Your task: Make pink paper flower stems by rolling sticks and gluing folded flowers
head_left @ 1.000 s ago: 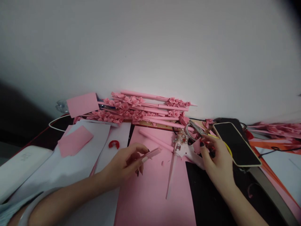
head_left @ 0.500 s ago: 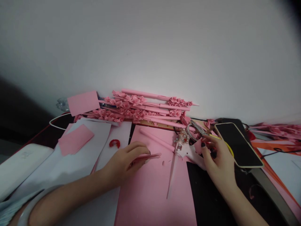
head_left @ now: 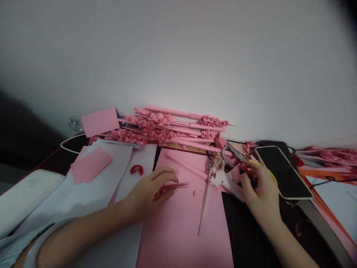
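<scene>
My left hand (head_left: 150, 191) pinches a thin pink paper strip (head_left: 174, 185) just above a large pink paper sheet (head_left: 184, 219). My right hand (head_left: 258, 190) has its fingers curled around a small pink paper piece (head_left: 234, 173), next to a white glue gun (head_left: 223, 180) and the scissors (head_left: 232, 150). A narrow pink strip (head_left: 203, 208) lies on the sheet between my hands.
Pink rolled sticks with paper flowers (head_left: 173, 126) are piled at the wall. A phone (head_left: 283, 171) lies right of my right hand. White sheets (head_left: 106, 178) with a pink rectangle (head_left: 90, 163) and a red clip (head_left: 136, 169) lie on the left, beside a white case (head_left: 25, 193).
The strip in my left hand has tilted from angled up to nearly flat and lower. My right hand has barely shifted.
</scene>
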Demonstrator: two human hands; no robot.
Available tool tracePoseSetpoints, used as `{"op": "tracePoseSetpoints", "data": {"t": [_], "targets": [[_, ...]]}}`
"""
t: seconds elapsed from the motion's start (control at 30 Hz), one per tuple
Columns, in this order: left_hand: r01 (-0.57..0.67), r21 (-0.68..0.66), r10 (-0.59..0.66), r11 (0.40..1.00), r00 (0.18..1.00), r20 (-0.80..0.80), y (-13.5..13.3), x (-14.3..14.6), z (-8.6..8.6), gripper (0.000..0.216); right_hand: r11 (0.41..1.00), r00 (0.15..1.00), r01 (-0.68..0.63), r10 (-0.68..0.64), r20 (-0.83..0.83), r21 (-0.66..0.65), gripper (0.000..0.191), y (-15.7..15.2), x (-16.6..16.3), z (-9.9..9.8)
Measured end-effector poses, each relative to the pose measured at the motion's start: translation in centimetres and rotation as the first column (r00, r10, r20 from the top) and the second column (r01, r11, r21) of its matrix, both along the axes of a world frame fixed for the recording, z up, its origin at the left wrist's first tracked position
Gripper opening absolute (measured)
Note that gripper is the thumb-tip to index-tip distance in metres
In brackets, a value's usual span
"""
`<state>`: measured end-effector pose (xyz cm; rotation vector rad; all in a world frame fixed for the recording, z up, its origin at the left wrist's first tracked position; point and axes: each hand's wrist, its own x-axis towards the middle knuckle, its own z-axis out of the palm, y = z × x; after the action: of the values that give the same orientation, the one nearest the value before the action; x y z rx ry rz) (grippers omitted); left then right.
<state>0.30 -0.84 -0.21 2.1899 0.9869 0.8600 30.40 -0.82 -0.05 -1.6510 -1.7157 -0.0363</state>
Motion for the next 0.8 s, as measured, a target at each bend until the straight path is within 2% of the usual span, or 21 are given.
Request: {"op": "tracePoseSetpoints", "data": {"t": [0.43, 0.8], "targets": [[0.004, -0.046, -0.002, 0.999, 0.999, 0.046, 0.27, 0.31, 0.09, 0.017, 1.0, 1.0, 0.003, -0.003, -0.012, 0.009, 0.03, 0.04, 0.1, 0.02], [-0.066, -0.047, 0.068, 0.997, 0.997, 0.041, 0.38, 0.27, 0.19, 0.017, 0.998, 0.998, 0.053, -0.053, 0.017, 0.018, 0.029, 0.16, 0.63, -0.04]]}}
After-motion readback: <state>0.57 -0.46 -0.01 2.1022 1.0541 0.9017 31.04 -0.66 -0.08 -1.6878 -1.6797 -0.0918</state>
